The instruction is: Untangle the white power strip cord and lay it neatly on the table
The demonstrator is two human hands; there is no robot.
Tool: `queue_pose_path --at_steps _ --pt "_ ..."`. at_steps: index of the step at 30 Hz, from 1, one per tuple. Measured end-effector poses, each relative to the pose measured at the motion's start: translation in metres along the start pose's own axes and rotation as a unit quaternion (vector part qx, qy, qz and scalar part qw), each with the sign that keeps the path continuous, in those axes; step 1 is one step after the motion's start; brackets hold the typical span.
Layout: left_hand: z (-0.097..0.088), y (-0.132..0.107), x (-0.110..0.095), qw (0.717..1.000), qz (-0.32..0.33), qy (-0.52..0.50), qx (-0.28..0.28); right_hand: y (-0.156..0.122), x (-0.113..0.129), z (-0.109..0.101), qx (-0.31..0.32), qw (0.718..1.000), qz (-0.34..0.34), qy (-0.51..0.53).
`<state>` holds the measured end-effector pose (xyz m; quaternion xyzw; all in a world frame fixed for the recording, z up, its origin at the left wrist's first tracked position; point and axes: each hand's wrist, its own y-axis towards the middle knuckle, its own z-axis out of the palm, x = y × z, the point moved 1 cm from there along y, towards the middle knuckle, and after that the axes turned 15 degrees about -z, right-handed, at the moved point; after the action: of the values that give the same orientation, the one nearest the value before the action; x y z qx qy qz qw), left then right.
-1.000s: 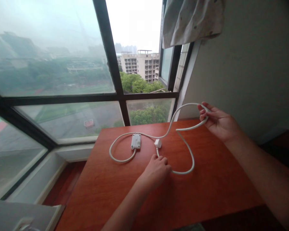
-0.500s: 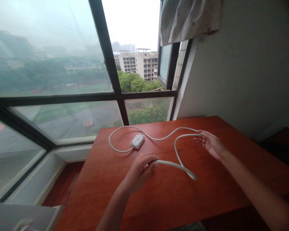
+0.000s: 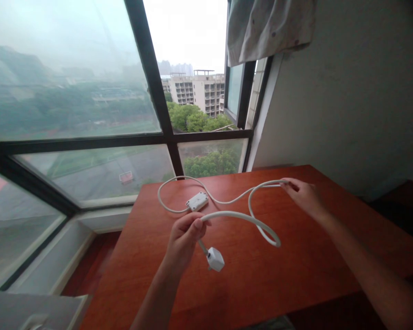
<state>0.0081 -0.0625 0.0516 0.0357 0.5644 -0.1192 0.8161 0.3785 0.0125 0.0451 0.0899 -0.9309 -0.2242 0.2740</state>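
A white cable [image 3: 241, 216] lies in loops on the reddish wooden table [image 3: 296, 275]. My left hand [image 3: 184, 236] is closed around the cable near its end and holds it above the table, and the white plug [image 3: 215, 259] hangs just below the fist. My right hand [image 3: 303, 195] pinches the cable's far loop at the right, low over the table. A small white socket box [image 3: 197, 201] on the cable rests on the table near the window.
Large windows with dark frames [image 3: 165, 133] stand behind the table. A grey wall [image 3: 347, 91] is at the right, with a cloth [image 3: 268, 27] hanging at the top. A pale ledge [image 3: 34, 311] shows at the lower left.
My left hand has lifted the plug end off the table toward me, so the plug now dangles. My right hand has lowered from the raised loop and grips the cable near the table.
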Motion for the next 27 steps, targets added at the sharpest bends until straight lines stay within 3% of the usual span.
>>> queue_pose_path --at_steps 4,9,13,17,21,27 --pt "0.0 0.004 -0.011 0.997 0.019 -0.073 -0.011 0.005 0.018 -0.011 -0.024 0.988 -0.063 -0.136" --pt "-0.005 0.008 -0.023 0.972 0.008 -0.235 0.011 0.02 0.03 -0.019 -0.049 0.981 -0.129 -0.137" --pt "-0.015 0.013 -0.026 0.924 0.002 -0.381 0.016 0.031 0.027 -0.018 0.051 0.997 -0.049 -0.02" --pt "-0.026 0.021 -0.021 0.899 -0.011 -0.438 0.013 0.033 0.022 -0.005 0.088 0.98 0.05 0.171" --pt "-0.032 0.027 -0.014 0.906 -0.025 -0.423 -0.003 0.03 0.013 0.011 0.074 0.943 0.133 0.296" --pt "-0.029 0.028 -0.01 0.945 -0.045 -0.324 0.002 0.027 -0.003 0.018 0.062 0.942 0.107 0.311"
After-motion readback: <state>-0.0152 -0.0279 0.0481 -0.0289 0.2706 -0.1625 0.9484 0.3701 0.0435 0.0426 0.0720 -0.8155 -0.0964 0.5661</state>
